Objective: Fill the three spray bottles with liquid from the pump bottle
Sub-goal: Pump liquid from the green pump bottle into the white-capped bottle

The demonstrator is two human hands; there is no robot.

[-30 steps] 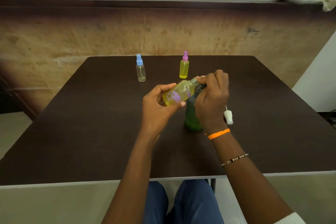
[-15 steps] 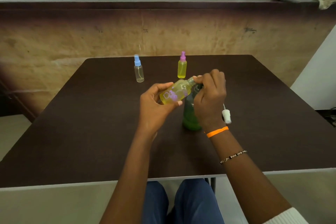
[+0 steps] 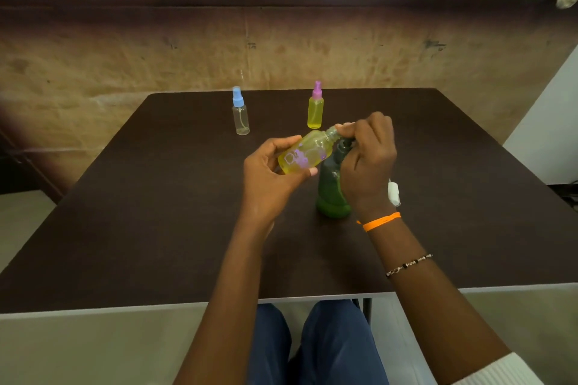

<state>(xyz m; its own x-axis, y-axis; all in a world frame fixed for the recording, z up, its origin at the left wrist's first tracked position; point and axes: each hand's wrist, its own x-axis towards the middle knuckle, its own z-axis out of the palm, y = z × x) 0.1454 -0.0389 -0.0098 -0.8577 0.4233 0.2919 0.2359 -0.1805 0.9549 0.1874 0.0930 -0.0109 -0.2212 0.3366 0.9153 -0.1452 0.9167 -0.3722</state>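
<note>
Your dark bench (image 3: 156,212) carries the green pump bottle (image 3: 331,194), upright near its middle. Your right hand (image 3: 369,166) curls its grip over the pump head. Your left hand (image 3: 269,178) has its grip wrapped round the uncapped yellow-filled spray bottle (image 3: 305,155), tilted with its neck at the pump. Farther back stand the pink-capped bottle (image 3: 315,108), full of yellow, and the clear blue-capped bottle (image 3: 240,114). A white spray cap (image 3: 394,192) lies just beyond your right wrist.
</note>
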